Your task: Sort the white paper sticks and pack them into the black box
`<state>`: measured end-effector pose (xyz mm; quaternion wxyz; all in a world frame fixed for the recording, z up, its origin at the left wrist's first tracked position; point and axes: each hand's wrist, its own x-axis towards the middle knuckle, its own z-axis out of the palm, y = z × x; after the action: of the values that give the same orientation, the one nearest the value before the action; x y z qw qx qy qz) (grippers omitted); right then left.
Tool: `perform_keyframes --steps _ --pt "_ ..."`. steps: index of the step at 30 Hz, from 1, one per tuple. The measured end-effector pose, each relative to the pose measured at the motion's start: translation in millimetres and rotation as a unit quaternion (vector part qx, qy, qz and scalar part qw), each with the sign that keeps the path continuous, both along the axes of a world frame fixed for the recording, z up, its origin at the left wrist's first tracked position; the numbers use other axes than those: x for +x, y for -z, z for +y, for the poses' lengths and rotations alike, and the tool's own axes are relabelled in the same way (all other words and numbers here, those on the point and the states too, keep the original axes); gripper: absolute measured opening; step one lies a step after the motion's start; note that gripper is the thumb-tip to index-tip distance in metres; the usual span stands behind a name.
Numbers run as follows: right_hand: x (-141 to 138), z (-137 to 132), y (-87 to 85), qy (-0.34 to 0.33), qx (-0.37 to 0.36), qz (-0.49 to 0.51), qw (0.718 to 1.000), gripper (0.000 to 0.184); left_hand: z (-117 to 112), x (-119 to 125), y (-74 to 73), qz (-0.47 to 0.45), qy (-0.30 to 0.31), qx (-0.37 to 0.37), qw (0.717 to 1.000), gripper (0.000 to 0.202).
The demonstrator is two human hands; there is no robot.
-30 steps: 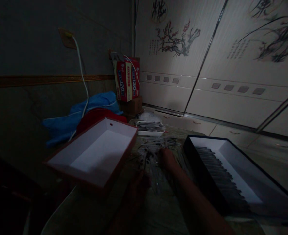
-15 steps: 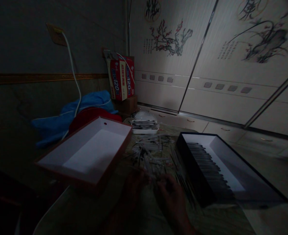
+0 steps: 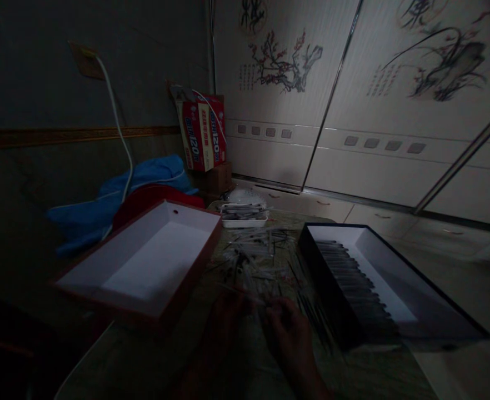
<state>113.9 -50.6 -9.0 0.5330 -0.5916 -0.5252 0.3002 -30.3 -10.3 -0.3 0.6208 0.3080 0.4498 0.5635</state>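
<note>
The scene is dim, so small details are hard to make out. My left hand (image 3: 228,311) is low in the middle, its fingers closed on a thin, pale pen part (image 3: 251,296) that slants towards the right. Close beside it, my right hand (image 3: 289,328) pinches the right end of the same part with thumb and forefinger. Just beyond my fingers lies a loose heap of clear pen barrels (image 3: 251,241) and dark-tipped pieces (image 3: 239,264). Thin black rods (image 3: 314,316), like refills, are spread to the right of my right hand.
On the right, a black-sided box (image 3: 328,294) holds a row of grey pens (image 3: 349,272). A red-edged box (image 3: 145,266) with a white inside stands left. Behind the heap is a white tray (image 3: 245,223) of sticks. Blue cloth (image 3: 153,172) and a red carton (image 3: 203,133) are farther back.
The view has shifted slightly. The thin part between my hands now shows more clearly, stretching from left to right; both hands stay close together in nearly the same place.
</note>
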Motion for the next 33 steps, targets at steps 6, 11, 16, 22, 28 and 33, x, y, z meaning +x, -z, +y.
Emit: perform_keyframes --steps 6,11,16,22,28,33 --pt "-1 -1 2.6 -0.016 -0.018 0.022 0.999 0.023 -1 0 -4.6 0.045 0.002 -0.001 0.999 0.026" --pt "-1 -3 4.2 -0.031 -0.039 0.031 0.998 0.027 -1 -2 -1.8 0.063 0.021 0.016 0.998 0.024" --pt "-1 -2 5.8 -0.051 -0.043 0.024 0.997 0.028 -1 -2 3.5 0.077 0.048 0.046 0.995 0.022" --pt "0 -1 9.8 -0.055 -0.001 -0.094 0.994 0.036 -4 1 -2.0 0.077 0.066 0.045 0.994 0.025" --pt "-4 -4 -0.5 -0.083 0.016 -0.116 0.990 0.025 -4 -1 -6.3 0.096 0.019 0.030 0.995 0.025" --pt "-4 -3 8.5 -0.075 0.015 -0.121 0.990 0.034 -5 0 -5.7 0.061 0.061 0.038 0.996 0.026"
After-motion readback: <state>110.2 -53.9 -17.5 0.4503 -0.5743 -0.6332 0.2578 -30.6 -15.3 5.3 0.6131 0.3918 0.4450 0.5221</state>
